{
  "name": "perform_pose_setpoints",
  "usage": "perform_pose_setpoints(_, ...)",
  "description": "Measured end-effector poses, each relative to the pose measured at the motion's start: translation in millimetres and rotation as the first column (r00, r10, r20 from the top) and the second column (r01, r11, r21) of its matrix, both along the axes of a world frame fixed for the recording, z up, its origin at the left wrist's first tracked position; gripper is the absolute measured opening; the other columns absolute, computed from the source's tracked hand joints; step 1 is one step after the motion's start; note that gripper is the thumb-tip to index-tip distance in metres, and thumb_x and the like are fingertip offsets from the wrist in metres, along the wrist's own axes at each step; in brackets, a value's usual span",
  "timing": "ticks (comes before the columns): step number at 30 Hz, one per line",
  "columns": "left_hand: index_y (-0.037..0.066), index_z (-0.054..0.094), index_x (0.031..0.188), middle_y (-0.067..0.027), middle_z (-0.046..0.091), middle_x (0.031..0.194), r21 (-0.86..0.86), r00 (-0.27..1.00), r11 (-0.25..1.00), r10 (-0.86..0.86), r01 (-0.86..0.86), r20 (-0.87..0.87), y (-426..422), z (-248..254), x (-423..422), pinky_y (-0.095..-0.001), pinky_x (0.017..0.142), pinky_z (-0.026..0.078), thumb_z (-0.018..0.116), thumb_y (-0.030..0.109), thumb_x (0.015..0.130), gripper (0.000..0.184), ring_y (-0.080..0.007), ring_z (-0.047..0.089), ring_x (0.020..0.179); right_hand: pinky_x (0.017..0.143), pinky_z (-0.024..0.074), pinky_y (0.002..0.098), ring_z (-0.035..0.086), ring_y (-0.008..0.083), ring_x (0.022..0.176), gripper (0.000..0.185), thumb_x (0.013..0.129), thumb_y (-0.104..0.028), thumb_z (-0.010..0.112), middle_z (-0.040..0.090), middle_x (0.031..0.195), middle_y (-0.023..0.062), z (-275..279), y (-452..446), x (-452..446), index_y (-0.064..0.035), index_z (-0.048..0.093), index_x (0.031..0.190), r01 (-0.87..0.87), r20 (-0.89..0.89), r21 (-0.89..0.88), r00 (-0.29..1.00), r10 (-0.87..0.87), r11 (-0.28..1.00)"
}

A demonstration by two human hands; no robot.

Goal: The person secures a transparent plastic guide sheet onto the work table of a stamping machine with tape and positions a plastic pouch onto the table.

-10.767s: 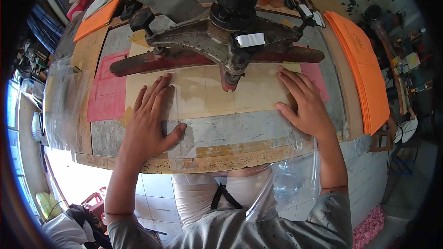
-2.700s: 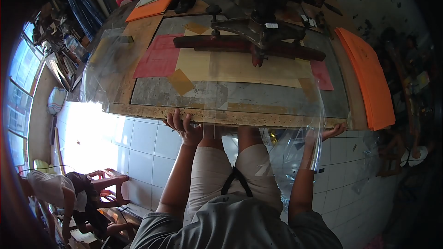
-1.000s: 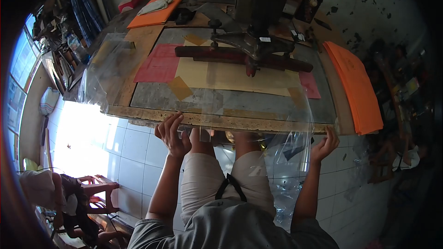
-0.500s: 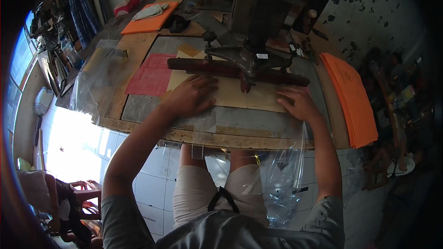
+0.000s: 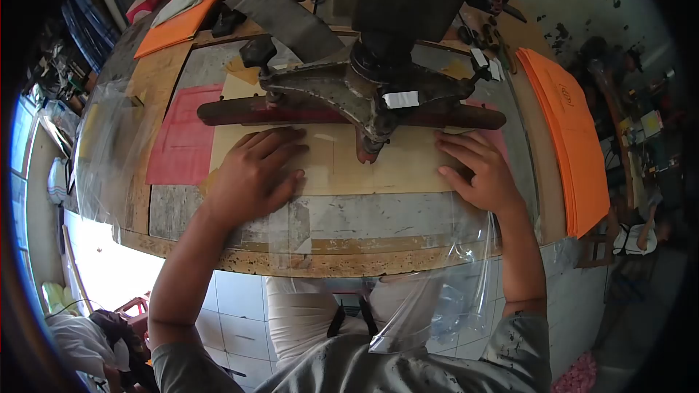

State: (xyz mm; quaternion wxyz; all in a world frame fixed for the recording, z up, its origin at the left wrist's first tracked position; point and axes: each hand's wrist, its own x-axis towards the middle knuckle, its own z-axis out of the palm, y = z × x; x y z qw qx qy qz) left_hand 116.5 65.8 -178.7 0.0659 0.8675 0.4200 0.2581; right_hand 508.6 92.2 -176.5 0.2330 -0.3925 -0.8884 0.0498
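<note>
My left hand [image 5: 255,175] lies flat, fingers stretched out, on the left part of a pale yellow sheet [image 5: 338,167]. On the sheet's right part rests my right hand [image 5: 477,172], its fingers spread and the thumb apart. Both sets of fingertips are close to the front of a long dark red-brown bar [image 5: 240,110] that crosses above the sheet. A heavy metal bracket [image 5: 320,81] of a machine holds the bar. Clear plastic film [image 5: 470,247] spreads around my hands and hangs over the table's front edge. A pink-red sheet [image 5: 183,138] shows at the left.
A stack of orange sheets [image 5: 571,145] lies along the table's right side. At the back left, a pale glove-like cloth [image 5: 182,4] sits on another orange stack [image 5: 162,38]. More clear film [image 5: 102,153] drapes over the left edge. A person [image 5: 87,342] is at the lower left.
My view has come closer to the machine and the sheet. Both hands stay flat before the bar, fingers still spread. The clear film at the front edge hangs differently, now across my lap.
</note>
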Motion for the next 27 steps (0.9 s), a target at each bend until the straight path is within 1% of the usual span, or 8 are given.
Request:
perform_pose_setpoints(6,0.005,0.069,0.113,-0.0130,0.066,0.125,-0.006,1.000,1.000,0.004,-0.004,-0.008,1.2,-2.8,0.7,-0.0427,0.099,0.051,0.069,0.016,0.084,0.031,-0.0318,0.065,0.112,0.098,0.0514,0.0388,0.065,0.0294,0.110,0.037,0.084,-0.012,0.076,0.070,0.126,0.0125,-0.4,-0.7,1.7,0.0011,0.072,0.118,0.008,-0.023,-0.066,1.000,-0.010,0.998)
perform_pose_setpoints(9,0.004,0.071,0.110,-0.0119,0.068,0.123,-0.003,0.999,1.000,0.029,-0.029,0.014,-0.6,-3.8,1.3,-0.0433,0.099,0.051,0.068,0.010,0.083,0.028,-0.0320,0.065,0.113,0.095,0.0522,0.0390,0.067,0.0300,0.104,0.030,0.083,-0.010,0.076,0.073,0.118,0.0139,-6.1,0.5,5.7,0.0023,0.074,0.110,-0.019,-0.089,-0.043,0.996,0.015,0.999)
perform_pose_setpoints(12,0.003,0.072,0.102,-0.0110,0.070,0.112,0.017,0.998,0.999,0.050,-0.050,0.029,-2.0,-5.2,-3.6,-0.0421,0.092,0.053,0.067,0.005,0.081,0.022,-0.0312,0.067,0.104,0.082,0.0542,0.0372,0.068,0.0290,0.085,0.018,0.083,-0.010,0.078,0.074,0.100,0.0124,-9.0,5.0,13.5,0.0011,0.073,0.096,-0.003,-0.188,0.068,0.982,0.016,0.998)
perform_pose_setpoints(16,0.003,0.070,0.094,-0.0091,0.070,0.089,0.080,0.987,0.986,0.143,-0.149,0.072,0.6,-6.1,-10.2,-0.0376,0.072,0.054,0.069,0.004,0.082,0.012,-0.0264,0.068,0.079,0.060,0.0492,0.0329,0.062,0.0233,0.063,0.015,0.084,-0.010,0.078,0.069,0.083,0.0107,-6.9,1.0,17.1,0.0005,0.067,0.083,0.216,-0.230,0.059,0.953,-0.197,0.975)
perform_pose_setpoints(18,0.005,0.069,0.091,-0.0080,0.067,0.082,0.006,0.964,0.968,0.249,-0.250,0.094,0.7,-9.2,-10.1,-0.0374,0.064,0.052,0.070,0.009,0.083,0.009,-0.0256,0.066,0.070,0.052,0.0445,0.0312,0.057,0.0200,0.055,0.018,0.084,-0.011,0.078,0.066,0.075,0.0088,-7.6,2.3,14.2,-0.0006,0.065,0.080,0.274,-0.246,0.096,0.938,-0.243,0.957)
perform_pose_setpoints(22,0.006,0.069,0.091,-0.0074,0.064,0.070,-0.107,0.917,0.922,0.382,-0.371,0.114,-0.3,-12.9,-10.4,-0.0380,0.058,0.051,0.072,0.018,0.086,0.013,-0.0252,0.063,0.058,0.049,0.0396,0.0306,0.051,0.0158,0.047,0.020,0.087,-0.018,0.078,0.058,0.059,0.0043,-8.8,0.4,13.7,-0.0040,0.065,0.079,0.392,-0.204,-0.062,0.895,-0.396,0.918)
perform_pose_setpoints(25,0.006,0.070,0.094,-0.0084,0.064,0.068,-0.107,0.889,0.891,0.449,-0.440,0.085,-0.6,-11.0,-8.2,-0.0377,0.057,0.051,0.073,0.025,0.088,0.021,-0.0256,0.064,0.059,0.049,0.0385,0.0316,0.049,0.0150,0.048,0.024,0.088,-0.022,0.078,0.056,0.059,0.0041,-10.9,0.5,17.7,-0.0038,0.064,0.079,0.433,-0.081,-0.096,0.894,-0.441,0.896)
perform_pose_setpoints(27,0.006,0.071,0.096,-0.0087,0.065,0.069,-0.123,0.884,0.884,0.461,-0.451,0.077,-0.9,-13.2,-10.7,-0.0377,0.058,0.051,0.072,0.027,0.088,0.023,-0.0257,0.065,0.059,0.049,0.0342,0.0302,0.043,0.0127,0.050,0.023,0.089,-0.019,0.076,0.050,0.057,0.0030,-10.6,0.3,14.6,-0.0023,0.062,0.080,0.410,-0.090,-0.132,0.902,-0.423,0.902)
